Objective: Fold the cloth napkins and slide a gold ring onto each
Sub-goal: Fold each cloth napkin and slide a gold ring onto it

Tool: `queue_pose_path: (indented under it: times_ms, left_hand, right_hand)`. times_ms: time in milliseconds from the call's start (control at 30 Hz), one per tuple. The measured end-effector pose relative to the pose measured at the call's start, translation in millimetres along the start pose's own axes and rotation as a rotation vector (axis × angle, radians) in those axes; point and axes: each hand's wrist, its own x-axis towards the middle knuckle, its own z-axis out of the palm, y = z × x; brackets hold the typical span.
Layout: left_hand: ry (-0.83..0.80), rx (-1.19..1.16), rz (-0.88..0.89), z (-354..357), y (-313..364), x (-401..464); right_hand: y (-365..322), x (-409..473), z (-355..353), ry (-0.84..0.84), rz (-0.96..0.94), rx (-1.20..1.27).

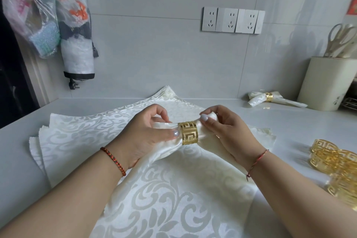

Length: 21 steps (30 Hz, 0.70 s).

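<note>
Hanging on the wall, plastic bags (pixel 44 19) are stuffed with odds and ends. Over spread napkins (pixel 154 189), a rolled napkin (pixel 170 150) is pinched by the left hand (pixel 146 133) and right hand (pixel 229 131), a gold ring (pixel 188 133) round it. Spare rings (pixel 336 162) are piled on the white counter (pixel 289 125); scissors (pixel 340 38) are stood in a holder (pixel 326 83).

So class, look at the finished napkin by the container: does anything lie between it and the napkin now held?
Nothing visible: bare counter separates the held napkin from the finished napkin. Spare rings sit off to the right.

Gold ring (pixel 188 133) around gathered napkin (pixel 168 150)
</note>
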Motion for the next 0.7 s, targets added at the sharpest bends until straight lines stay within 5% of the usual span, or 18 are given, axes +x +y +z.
queue_pose_path:
  times_ms: [467,700]
  left_hand:
    - [0.049,0.497,0.247,6.0,-3.9,-1.6]
    - [-0.077,0.024,0.059,-5.4,-1.1,-0.8]
  right_hand:
    - [2.0,1.8,1.6,0.081,-0.028,-0.105]
    - [-5.9,2.4,-6.2,0.202,-0.015,-0.068]
